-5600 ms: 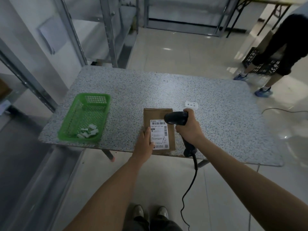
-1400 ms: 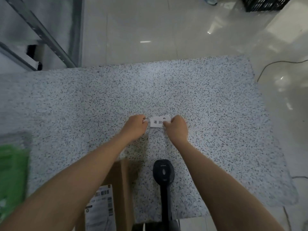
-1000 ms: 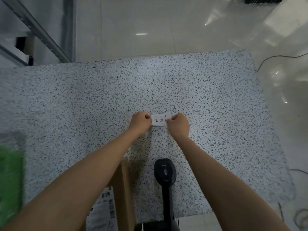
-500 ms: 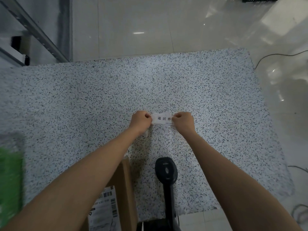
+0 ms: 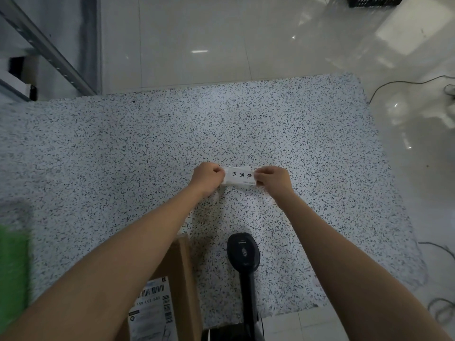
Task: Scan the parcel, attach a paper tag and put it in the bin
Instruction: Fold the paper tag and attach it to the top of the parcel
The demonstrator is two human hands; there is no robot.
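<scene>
Speckled table [image 5: 123,148]: one grey-and-white flecked top, seen from the head view, bearing everything below.
Hands: two, bare, out over the middle of the table.
Left hand [image 5: 207,178]: fingers closed, pinching the left end of the paper tag.
Right hand [image 5: 271,179]: fingers closed, pinching the tag's right end.
Paper tag [image 5: 240,177]: one white slip stretched between the hands; three black characters read 退回件, with a line of small print below, too fine to read.
Parcel [image 5: 183,279]: one brown cardboard parcel at the near table edge, partly under the left forearm.
Shipping label [image 5: 152,308]: one white sheet on the parcel, barcodes and digits "159 L02 540" or similar, blurred.
Scanner [image 5: 243,252]: one black handheld unit lying just right of the parcel; small logo on its head unreadable.
Bin [image 5: 12,271]: one green shape at the left edge, blurred.
</scene>
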